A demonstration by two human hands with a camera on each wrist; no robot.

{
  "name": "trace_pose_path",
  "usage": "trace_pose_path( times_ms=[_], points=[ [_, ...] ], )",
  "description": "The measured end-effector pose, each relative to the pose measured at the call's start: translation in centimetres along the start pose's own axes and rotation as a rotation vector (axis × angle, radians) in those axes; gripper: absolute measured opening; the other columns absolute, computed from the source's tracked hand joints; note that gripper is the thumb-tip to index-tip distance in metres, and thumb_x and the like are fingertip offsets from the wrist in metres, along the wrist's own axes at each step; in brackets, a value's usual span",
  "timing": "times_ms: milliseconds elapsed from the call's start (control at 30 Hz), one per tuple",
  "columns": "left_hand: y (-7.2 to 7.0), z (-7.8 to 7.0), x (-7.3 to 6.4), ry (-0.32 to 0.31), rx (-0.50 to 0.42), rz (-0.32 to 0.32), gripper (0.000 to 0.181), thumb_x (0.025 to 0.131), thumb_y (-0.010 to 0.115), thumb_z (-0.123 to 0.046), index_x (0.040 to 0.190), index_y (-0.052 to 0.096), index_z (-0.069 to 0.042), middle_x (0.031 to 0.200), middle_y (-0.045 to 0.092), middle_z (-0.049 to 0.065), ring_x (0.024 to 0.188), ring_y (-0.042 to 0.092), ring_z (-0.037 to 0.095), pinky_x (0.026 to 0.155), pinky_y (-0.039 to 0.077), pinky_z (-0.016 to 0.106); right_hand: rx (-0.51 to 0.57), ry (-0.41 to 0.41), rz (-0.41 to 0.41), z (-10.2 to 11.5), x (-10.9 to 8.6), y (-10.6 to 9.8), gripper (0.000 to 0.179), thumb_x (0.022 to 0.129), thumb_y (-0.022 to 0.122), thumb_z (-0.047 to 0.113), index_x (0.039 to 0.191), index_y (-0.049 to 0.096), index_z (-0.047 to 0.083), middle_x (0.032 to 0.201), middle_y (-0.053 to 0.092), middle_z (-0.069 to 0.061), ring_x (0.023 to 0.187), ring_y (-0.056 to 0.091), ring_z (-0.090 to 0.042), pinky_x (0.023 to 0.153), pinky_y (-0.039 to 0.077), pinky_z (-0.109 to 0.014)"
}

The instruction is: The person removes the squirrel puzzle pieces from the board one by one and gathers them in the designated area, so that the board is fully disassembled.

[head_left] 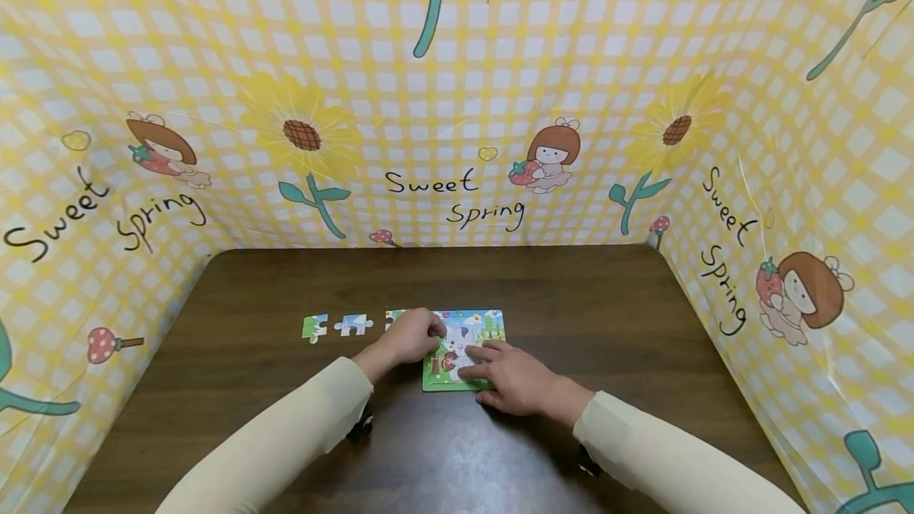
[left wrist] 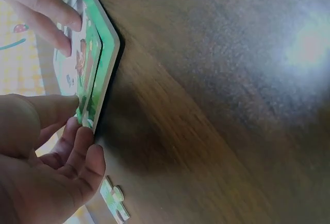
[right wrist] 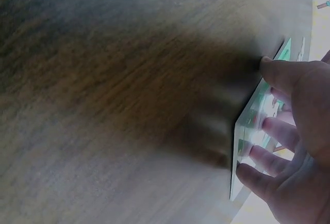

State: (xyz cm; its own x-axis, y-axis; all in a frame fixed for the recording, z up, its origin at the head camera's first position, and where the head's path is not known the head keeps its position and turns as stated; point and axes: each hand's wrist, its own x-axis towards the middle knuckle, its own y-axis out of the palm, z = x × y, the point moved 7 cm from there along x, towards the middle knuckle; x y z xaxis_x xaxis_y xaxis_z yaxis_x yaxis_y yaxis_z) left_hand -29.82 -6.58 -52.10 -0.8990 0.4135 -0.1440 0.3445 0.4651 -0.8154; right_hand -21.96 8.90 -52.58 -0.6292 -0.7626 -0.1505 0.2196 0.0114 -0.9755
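Observation:
A jigsaw puzzle [head_left: 455, 339] with a white animal picture lies in a green-edged tray [head_left: 437, 386] on the table. At its left side my left hand [head_left: 409, 337] pinches a small green and white puzzle piece [left wrist: 85, 119] between thumb and fingers, against the tray's edge. The piece is mostly hidden by the fingertips. From the right, my right hand [head_left: 520, 377] rests spread fingers on the puzzle's face, the thumb by the tray's near edge. In the right wrist view, these fingers [right wrist: 281, 131] lie apart over the picture.
Left of the tray lie a green loose piece [head_left: 314, 328] and a blue and white loose piece [head_left: 354, 324]. Another piece [head_left: 389, 316] shows partly behind my left hand. A checked cloth [head_left: 457, 101] surrounds the brown table [head_left: 571, 284] at the back and sides.

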Motion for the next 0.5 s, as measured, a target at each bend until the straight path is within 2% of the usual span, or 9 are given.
trace_pose_path(
  times_ms=[67, 200, 333, 500],
  points=[
    [-0.14, -0.03, -0.12, -0.008, -0.027, 0.002, 0.024, 0.088, 0.069, 0.000, 0.109, 0.079, -0.006, 0.107, 0.077, 0.005, 0.099, 0.068, 0.019, 0.092, 0.056, 0.043, -0.002, 0.002, 0.006, 0.00, 0.05, 0.08, 0.048, 0.101, 0.064, 0.041, 0.147, 0.058, 0.032, 0.161, 0.043, -0.006, 0.146, 0.042, -0.032, 0.118, 0.037, -0.046],
    [-0.31, 0.06, -0.32, -0.052, -0.087, 0.024, 0.025, 0.089, 0.069, 0.000, 0.111, 0.079, -0.005, 0.108, 0.076, 0.005, 0.095, 0.065, 0.017, 0.091, 0.055, 0.042, 0.001, 0.008, 0.013, -0.08, 0.14, 0.24, 0.048, 0.100, 0.064, 0.042, 0.147, 0.057, 0.032, 0.161, 0.043, -0.006, 0.146, 0.042, -0.031, 0.118, 0.037, -0.047],
    [-0.34, 0.47, -0.46, -0.079, -0.144, 0.020, 0.024, 0.088, 0.071, 0.000, 0.110, 0.079, -0.003, 0.107, 0.076, 0.007, 0.089, 0.062, 0.016, 0.086, 0.055, 0.040, 0.003, 0.006, 0.015, -0.07, 0.20, 0.29, 0.048, 0.100, 0.065, 0.041, 0.147, 0.058, 0.032, 0.161, 0.044, -0.006, 0.146, 0.042, -0.031, 0.118, 0.037, -0.047],
    [-0.33, 0.85, -0.41, -0.068, -0.124, 0.000, 0.018, 0.088, 0.073, -0.003, 0.105, 0.080, -0.006, 0.099, 0.076, 0.004, 0.083, 0.061, 0.014, 0.079, 0.053, 0.035, -0.034, -0.008, 0.003, 0.14, 0.31, 0.10, 0.048, 0.100, 0.066, 0.040, 0.147, 0.057, 0.032, 0.159, 0.046, -0.007, 0.146, 0.043, -0.030, 0.118, 0.037, -0.046]
  ],
)
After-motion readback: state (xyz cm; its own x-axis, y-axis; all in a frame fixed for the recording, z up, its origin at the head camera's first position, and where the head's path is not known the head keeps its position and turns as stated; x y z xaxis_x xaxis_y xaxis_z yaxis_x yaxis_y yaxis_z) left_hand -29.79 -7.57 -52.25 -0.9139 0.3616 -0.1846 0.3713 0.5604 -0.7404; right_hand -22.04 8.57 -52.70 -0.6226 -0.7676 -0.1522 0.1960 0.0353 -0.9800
